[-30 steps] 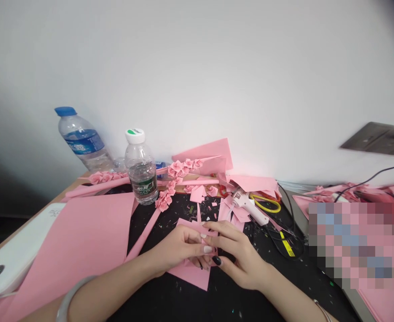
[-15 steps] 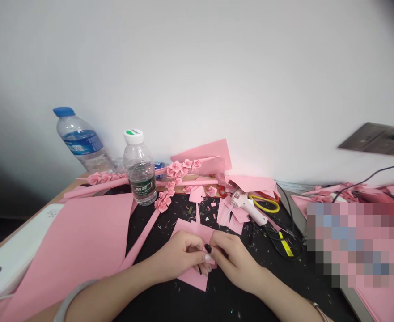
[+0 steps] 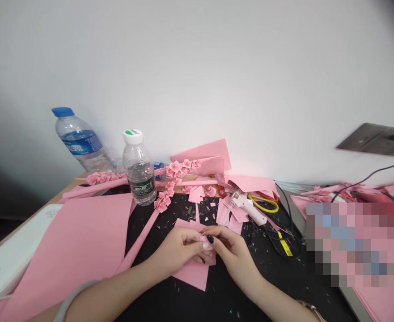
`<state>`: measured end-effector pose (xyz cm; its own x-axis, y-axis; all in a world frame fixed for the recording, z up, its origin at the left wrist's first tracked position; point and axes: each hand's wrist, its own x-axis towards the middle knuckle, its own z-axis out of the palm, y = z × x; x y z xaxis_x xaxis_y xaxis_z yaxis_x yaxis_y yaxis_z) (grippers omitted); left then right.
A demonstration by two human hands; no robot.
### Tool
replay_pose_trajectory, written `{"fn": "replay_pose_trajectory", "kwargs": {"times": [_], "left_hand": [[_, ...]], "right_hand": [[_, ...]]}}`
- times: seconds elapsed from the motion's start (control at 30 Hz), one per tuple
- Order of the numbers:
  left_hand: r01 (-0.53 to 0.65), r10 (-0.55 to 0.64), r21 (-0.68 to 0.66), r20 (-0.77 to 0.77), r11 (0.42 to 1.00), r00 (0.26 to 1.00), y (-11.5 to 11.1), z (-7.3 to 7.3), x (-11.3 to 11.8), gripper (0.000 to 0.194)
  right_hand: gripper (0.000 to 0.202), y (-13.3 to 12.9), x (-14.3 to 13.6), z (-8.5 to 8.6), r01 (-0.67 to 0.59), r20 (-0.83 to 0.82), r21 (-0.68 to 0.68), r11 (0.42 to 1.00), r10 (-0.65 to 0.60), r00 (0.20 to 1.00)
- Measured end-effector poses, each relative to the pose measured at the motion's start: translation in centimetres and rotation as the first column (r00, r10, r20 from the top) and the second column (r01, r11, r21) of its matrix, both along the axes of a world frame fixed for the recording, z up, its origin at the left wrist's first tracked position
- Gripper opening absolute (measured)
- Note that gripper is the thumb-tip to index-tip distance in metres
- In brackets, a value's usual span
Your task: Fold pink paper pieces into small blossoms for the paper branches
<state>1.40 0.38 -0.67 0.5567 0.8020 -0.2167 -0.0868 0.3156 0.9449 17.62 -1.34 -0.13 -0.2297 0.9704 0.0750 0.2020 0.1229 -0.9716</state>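
Between my two hands is a small piece of pink paper (image 3: 209, 242), pinched near the fingertips. My left hand (image 3: 183, 248) grips it from the left, thumb on top and fingers curled beneath. From the right, my right hand (image 3: 230, 248) holds the same piece between thumb and fingers; its thumbnail is dark. Below the hands a pink paper sheet (image 3: 195, 277) lies flat on the black mat. Just beyond stand pink paper roses (image 3: 163, 201) on a rolled paper stem (image 3: 146, 232). The fingers hide part of the held piece.
A water bottle (image 3: 139, 174) and a blue-capped bottle (image 3: 82, 143) stand at back left. A glue gun (image 3: 248, 208), yellow-handled scissors (image 3: 270, 206) and a black cable lie at back right. Large pink sheets (image 3: 79, 241) cover a white device (image 3: 19, 250) partly at left.
Both hands have risen slightly, and the right fingers have shifted over the piece of pink paper. More of the held paper shows between the thumbs now.
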Motion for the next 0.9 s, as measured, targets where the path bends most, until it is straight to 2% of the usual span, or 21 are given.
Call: {"fn": "replay_pose_trajectory", "kwargs": {"times": [0.13,0.23,0.47,0.67,0.77,0.9], "left_hand": [[0.002,-0.002,0.020,0.029,1.000,1.000,-0.3,0.2,0.1,0.013],[0.006,-0.007,0.030,0.017,1.000,1.000,-0.4,0.2,0.2,0.015],[-0.007,0.011,0.057,-0.066,0.998,0.998,-0.5,0.4,0.4,0.021],[-0.071,0.076,0.069,-0.076,0.995,0.994,-0.5,0.6,0.4,0.029],[-0.103,0.107,0.066,-0.067,0.993,0.992,-0.3,0.4,0.2,0.027],[-0.110,0.114,0.062,-0.059,0.992,0.992,-0.2,0.1,0.1,0.025]], "right_hand": [[0.006,-0.2,-0.3,0.1,0.049,-0.077,-0.038,0.998,-0.051,0.996],[0.009,-0.4,-0.4,0.0,0.073,-0.070,-0.043,0.996,-0.076,0.995],[0.015,-0.6,-0.2,-0.2,0.107,0.107,0.190,0.976,-0.128,0.986],[0.022,-0.9,0.2,0.4,-0.017,0.230,0.278,0.960,-0.049,0.972],[0.028,-1.1,0.3,0.8,-0.114,0.285,0.318,0.941,0.020,0.958],[0.032,-1.1,0.4,1.0,-0.173,0.313,0.361,0.917,0.056,0.948]]}}
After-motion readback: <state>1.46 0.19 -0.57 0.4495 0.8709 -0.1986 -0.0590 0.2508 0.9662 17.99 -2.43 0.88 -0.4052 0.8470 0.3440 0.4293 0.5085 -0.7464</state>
